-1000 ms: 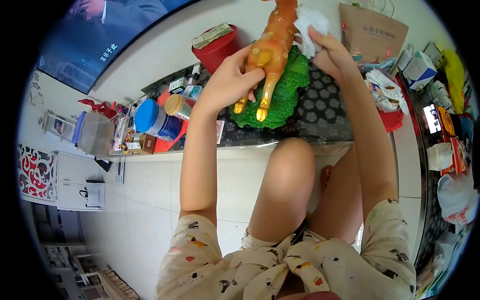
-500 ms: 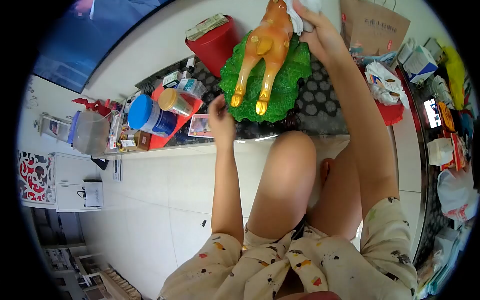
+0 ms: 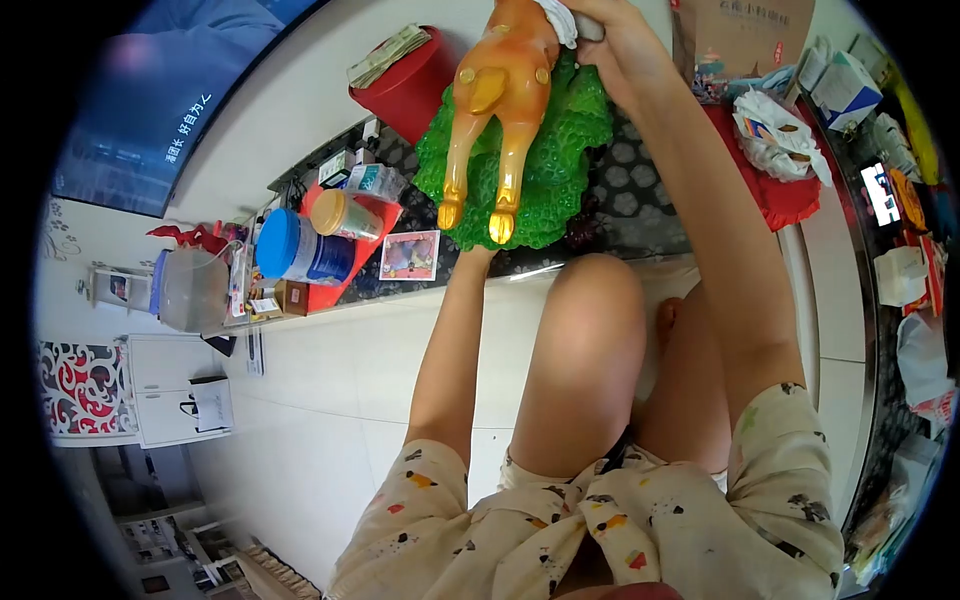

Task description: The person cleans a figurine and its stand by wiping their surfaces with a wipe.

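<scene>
A glossy orange-brown animal figurine (image 3: 512,85) with gold hooves rests on a green, leaf-textured base (image 3: 560,170) on the dark patterned counter. My right hand (image 3: 612,50) is at its upper right side, closed on a white cloth (image 3: 558,22) that lies against the figurine. My left hand reaches the near edge of the green base; only the wrist (image 3: 476,262) shows, and the fingers are hidden under or behind the base. A small pink picture card (image 3: 410,256) lies just left of that wrist.
Left of the base stand a red bucket (image 3: 405,90) with papers on top, a blue-lidded tub (image 3: 300,248) and a tan-lidded jar (image 3: 345,215). To the right are a brown paper bag (image 3: 740,40) and a white plastic bag (image 3: 775,135) on red cloth. My knees are below the counter edge (image 3: 540,272).
My left hand has moved from beside the base to its near edge, its fingers now out of sight. The camera view has shifted slightly. My right hand still keeps the cloth at the figurine.
</scene>
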A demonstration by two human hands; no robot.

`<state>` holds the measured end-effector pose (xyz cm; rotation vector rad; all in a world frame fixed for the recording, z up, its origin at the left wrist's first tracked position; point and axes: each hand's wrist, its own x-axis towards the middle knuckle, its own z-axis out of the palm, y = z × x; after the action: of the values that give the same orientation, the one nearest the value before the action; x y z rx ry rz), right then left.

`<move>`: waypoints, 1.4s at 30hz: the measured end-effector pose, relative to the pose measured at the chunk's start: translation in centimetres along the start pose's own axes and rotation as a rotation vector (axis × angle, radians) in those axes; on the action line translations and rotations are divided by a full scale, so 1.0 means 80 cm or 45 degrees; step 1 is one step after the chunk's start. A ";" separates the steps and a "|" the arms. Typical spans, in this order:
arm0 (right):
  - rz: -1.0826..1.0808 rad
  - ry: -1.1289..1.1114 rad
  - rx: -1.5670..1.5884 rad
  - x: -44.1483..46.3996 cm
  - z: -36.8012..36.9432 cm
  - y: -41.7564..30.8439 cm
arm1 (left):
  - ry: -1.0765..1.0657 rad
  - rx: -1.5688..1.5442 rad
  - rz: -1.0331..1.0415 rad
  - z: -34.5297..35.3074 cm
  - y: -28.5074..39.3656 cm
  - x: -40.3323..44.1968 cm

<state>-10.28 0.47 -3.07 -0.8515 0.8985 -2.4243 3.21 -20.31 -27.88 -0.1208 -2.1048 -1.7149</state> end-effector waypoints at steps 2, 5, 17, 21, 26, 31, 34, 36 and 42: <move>0.013 0.002 -0.015 -0.001 0.002 0.001 | -0.025 0.106 0.024 -0.010 -0.017 -0.003; 0.018 0.007 -0.013 0.005 0.004 0.002 | -0.023 -0.314 -0.145 -0.013 -0.014 -0.004; -0.117 0.269 -0.059 -0.008 0.027 -0.005 | -0.099 -0.934 -0.435 -0.048 -0.007 0.057; -0.213 0.350 0.009 -0.004 0.036 0.003 | -0.214 -0.357 -0.311 -0.061 0.004 0.106; -0.390 0.400 0.034 0.017 0.039 0.023 | -0.373 0.175 -0.170 -0.072 0.016 0.159; -0.360 0.464 0.001 0.020 0.043 0.026 | -0.417 0.407 -0.028 -0.066 0.015 0.159; -0.372 0.454 -0.034 0.020 0.038 0.028 | -0.391 0.545 0.104 -0.060 0.013 0.147; -0.390 0.425 -0.046 0.021 0.036 0.028 | -0.347 0.654 0.210 -0.055 0.009 0.123; -0.401 0.281 -0.018 0.023 0.022 0.029 | 0.768 -0.160 -0.506 -0.050 0.068 0.038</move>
<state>-10.10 -2.96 -2.87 -0.7910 0.9187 -2.8323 3.30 -23.44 -21.19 0.7321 -1.6360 -1.7973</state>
